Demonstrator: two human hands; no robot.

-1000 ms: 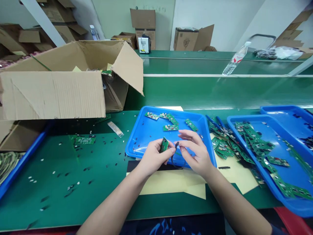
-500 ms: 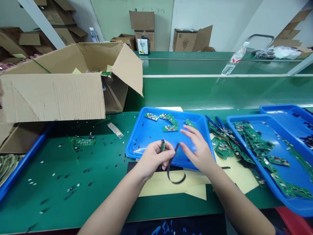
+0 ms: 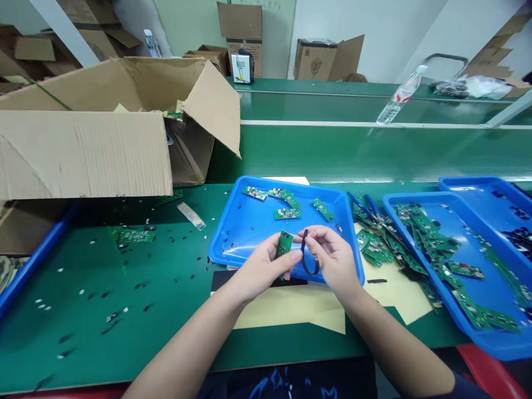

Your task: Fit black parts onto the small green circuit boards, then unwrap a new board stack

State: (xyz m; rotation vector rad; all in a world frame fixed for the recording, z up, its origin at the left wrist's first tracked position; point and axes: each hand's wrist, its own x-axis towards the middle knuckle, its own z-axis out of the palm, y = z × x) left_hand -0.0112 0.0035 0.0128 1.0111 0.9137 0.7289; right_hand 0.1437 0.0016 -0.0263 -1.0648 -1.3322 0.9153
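My left hand (image 3: 266, 260) is closed on a small green circuit board (image 3: 284, 244), held upright over the front of a blue tray (image 3: 224, 221). Close beside it, my right hand (image 3: 332, 252) pinches a thin black strip (image 3: 305, 260) that curls down in a loop. The fingertips of both hands nearly meet. Behind them in the tray lie several more circuit boards, among them one board (image 3: 287, 214) near the middle and another board (image 3: 322, 209) to the right.
To the right, a second blue tray (image 3: 419, 266) holds many circuit boards. Blue-handled pliers (image 3: 366, 205) lie between the trays by a board pile (image 3: 376, 249). A large cardboard box (image 3: 83, 155) stands at left. Dark and white scraps dot the green table (image 3: 166, 310). A bottle (image 3: 401, 97) stands behind.
My right hand has come down and left and now pinches the black strip. The circuit board in my left hand has turned its face towards me.
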